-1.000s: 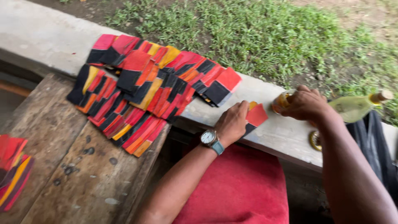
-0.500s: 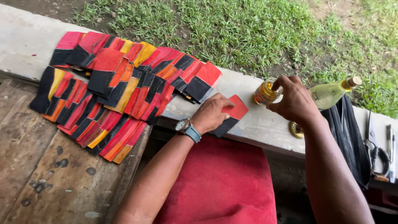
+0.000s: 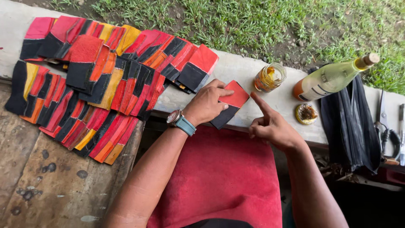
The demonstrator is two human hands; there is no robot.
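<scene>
My left hand (image 3: 207,103), with a watch on its wrist, presses flat on a red and black leather piece (image 3: 231,104) lying on the concrete ledge (image 3: 236,69). My right hand (image 3: 272,124) hovers just right of that piece with the index finger stretched out toward it and the other fingers curled; it holds nothing. A small open glass jar (image 3: 270,77) of yellowish glue stands a little beyond the right hand, and its round lid (image 3: 306,113) lies to the right on the ledge.
Several rows of red, black, orange and yellow leather pieces (image 3: 97,80) overlap across the ledge and the wooden bench (image 3: 46,181). A corked bottle (image 3: 333,78) lies on a dark cloth (image 3: 352,122). Scissors (image 3: 386,126) rest at far right. A red cushion (image 3: 219,177) lies below.
My right hand has left the glue jar and come down toward the leather piece with its index finger extended. The left hand stays on the piece. The camera view shifted right.
</scene>
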